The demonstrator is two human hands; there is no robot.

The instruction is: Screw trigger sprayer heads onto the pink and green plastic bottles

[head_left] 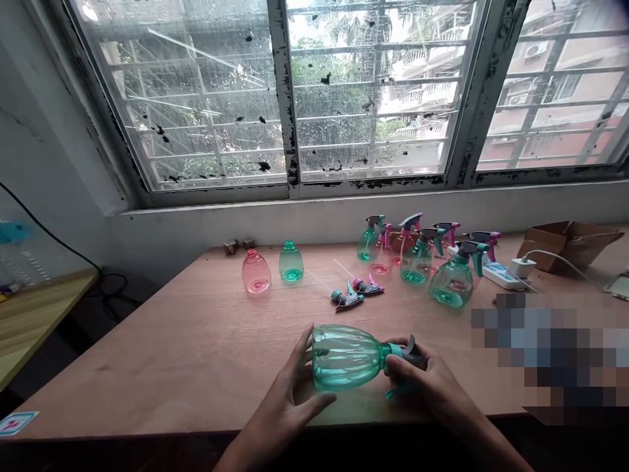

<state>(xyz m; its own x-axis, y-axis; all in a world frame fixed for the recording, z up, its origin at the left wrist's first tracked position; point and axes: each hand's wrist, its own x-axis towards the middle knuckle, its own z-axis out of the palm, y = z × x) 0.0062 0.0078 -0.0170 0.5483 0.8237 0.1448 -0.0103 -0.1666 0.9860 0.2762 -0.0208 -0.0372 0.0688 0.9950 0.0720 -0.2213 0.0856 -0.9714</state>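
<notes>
A green see-through spray bottle (344,357) lies on its side near the front edge of the wooden table (171,354). My left hand (289,400) cups the bottle's base, fingers curled round it. My right hand (422,380) is closed on the grey and teal spray head (410,354) at the bottle's neck. Two loose spray heads (356,293) with dip tubes lie a little farther back on the table.
A pink bottle (255,272) and a green bottle (291,262) without heads stand at the back left. Several assembled spray bottles (422,259) cluster at the back right beside a power strip (501,274) and a cardboard box (570,239). A window spans the wall behind.
</notes>
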